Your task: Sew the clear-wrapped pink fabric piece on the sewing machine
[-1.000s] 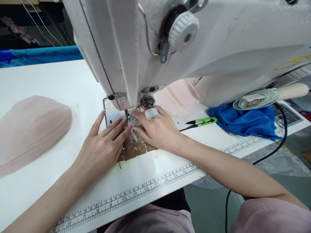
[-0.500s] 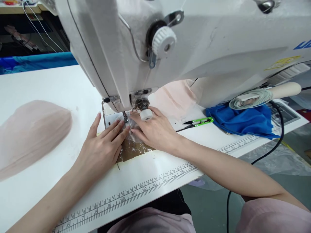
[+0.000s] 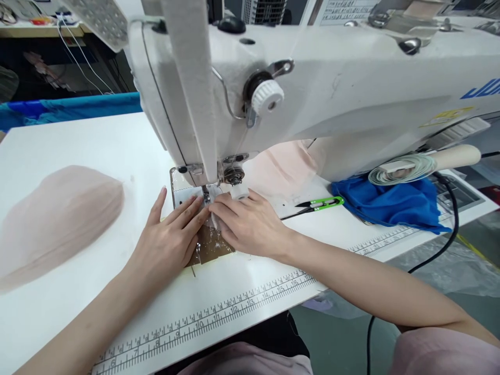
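Note:
My left hand point(image 3: 170, 234) lies flat with fingers apart on the needle plate, its fingertips just beside the presser foot point(image 3: 205, 195) of the sewing machine point(image 3: 328, 86). A small piece of sheer pale fabric point(image 3: 214, 194) sits at the foot, partly hidden by both hands. On the other side, my right hand point(image 3: 250, 224) has its fingers bent and closed on that fabric, close to the left fingertips. The exact pinch is hidden. Brown plate with clear tape point(image 3: 211, 245) shows below the hands.
A sheer pinkish fabric piece point(image 3: 66, 213) lies at left. Pale pink fabric point(image 3: 283, 164) is behind the needle area. Green-handled thread snips point(image 3: 324, 203), a blue cloth point(image 3: 386, 200) and a coil of pale cord point(image 3: 402, 172) are at right. A ruler strip point(image 3: 234, 311) edges the table.
The view has tilted up, showing more of the machine's top. My right hand's fingers have bent more and drawn in near the foot; my left hand stays flat on the plate.

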`<state>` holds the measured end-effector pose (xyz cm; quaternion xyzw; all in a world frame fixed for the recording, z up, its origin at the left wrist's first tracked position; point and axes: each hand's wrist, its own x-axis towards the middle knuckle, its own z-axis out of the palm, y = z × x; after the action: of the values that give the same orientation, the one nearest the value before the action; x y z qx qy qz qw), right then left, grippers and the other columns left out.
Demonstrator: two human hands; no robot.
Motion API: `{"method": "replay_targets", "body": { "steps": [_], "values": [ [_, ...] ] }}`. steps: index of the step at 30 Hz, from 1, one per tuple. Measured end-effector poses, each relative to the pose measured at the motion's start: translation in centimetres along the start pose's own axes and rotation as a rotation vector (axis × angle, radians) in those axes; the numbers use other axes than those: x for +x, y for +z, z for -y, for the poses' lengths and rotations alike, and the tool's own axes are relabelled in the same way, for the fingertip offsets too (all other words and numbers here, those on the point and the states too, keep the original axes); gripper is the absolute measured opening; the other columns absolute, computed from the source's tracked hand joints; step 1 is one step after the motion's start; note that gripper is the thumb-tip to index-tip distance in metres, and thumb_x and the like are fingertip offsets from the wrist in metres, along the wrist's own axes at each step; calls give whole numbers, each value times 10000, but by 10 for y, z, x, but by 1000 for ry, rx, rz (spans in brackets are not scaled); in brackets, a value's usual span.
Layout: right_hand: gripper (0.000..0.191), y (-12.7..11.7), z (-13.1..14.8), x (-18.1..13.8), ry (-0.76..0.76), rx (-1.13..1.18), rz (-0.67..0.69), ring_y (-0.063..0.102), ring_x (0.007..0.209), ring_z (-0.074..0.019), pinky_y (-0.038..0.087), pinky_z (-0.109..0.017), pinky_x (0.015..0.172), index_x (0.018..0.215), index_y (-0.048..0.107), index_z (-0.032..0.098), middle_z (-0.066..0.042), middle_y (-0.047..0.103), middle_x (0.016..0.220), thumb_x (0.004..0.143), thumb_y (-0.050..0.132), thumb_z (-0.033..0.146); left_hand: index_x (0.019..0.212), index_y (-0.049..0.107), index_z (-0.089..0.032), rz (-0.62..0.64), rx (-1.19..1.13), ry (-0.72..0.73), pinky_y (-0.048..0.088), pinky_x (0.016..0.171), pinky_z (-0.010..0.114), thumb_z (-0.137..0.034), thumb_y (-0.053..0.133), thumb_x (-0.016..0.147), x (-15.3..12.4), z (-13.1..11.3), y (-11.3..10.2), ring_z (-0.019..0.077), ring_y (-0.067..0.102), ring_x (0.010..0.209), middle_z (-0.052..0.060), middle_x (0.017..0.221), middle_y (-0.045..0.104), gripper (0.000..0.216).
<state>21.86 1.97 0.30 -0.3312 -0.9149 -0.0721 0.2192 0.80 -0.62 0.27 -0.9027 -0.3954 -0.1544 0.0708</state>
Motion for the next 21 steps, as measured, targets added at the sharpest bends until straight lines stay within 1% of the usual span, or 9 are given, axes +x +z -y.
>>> {"method": "replay_targets", "body": {
  "steps": [2, 5, 8, 11, 14, 21],
  "values": [
    [209, 4, -1, 0, -32, -43, -69, 597, 849, -180, 395, -323, 780, 974, 657, 148, -61, 718, 997, 938, 454, 119, 1410, 467, -173, -6, 5, 4, 197, 1182, 661, -132, 371, 951, 0, 0, 0, 290, 543, 1287, 145, 1387, 564, 470],
    [241, 5, -4, -1, -101, -49, -140, 605, 824, -151, 396, -305, 753, 842, 670, 175, -12, 721, 895, 942, 474, 76, 1402, 463, -132, -23, 29, 23, 190, 1194, 646, -118, 371, 948, -1, -1, -2, 284, 567, 1262, 150, 1343, 600, 464],
    [251, 3, -5, -2, -126, -58, -174, 605, 816, -139, 408, -300, 741, 804, 679, 184, 8, 730, 894, 939, 496, 78, 1360, 507, -98, -38, 53, 56, 170, 1207, 634, -113, 394, 943, -2, -1, -4, 291, 601, 1221, 163, 1302, 629, 433],
    [266, 0, -6, -1, -153, -69, -186, 601, 790, -129, 415, -297, 746, 779, 678, 181, 26, 730, 862, 942, 496, 77, 1327, 549, -90, -53, 42, 65, 150, 1222, 617, -108, 430, 929, -3, -1, -5, 298, 622, 1192, 170, 1276, 648, 416],
    [286, 0, -6, 1, -170, -62, -185, 605, 783, -124, 417, -294, 753, 754, 672, 183, 41, 724, 825, 939, 491, 61, 1335, 554, -114, -53, 22, 54, 149, 1226, 611, -110, 438, 924, -4, -1, -6, 296, 622, 1191, 158, 1277, 651, 427],
    [304, 1, -6, 1, -166, -62, -174, 609, 802, -135, 417, -295, 757, 766, 680, 185, 30, 727, 821, 945, 473, 53, 1316, 555, -100, -43, 55, 58, 167, 1215, 619, -122, 425, 934, -2, -1, -5, 288, 620, 1197, 155, 1283, 646, 404]
  ]
}}
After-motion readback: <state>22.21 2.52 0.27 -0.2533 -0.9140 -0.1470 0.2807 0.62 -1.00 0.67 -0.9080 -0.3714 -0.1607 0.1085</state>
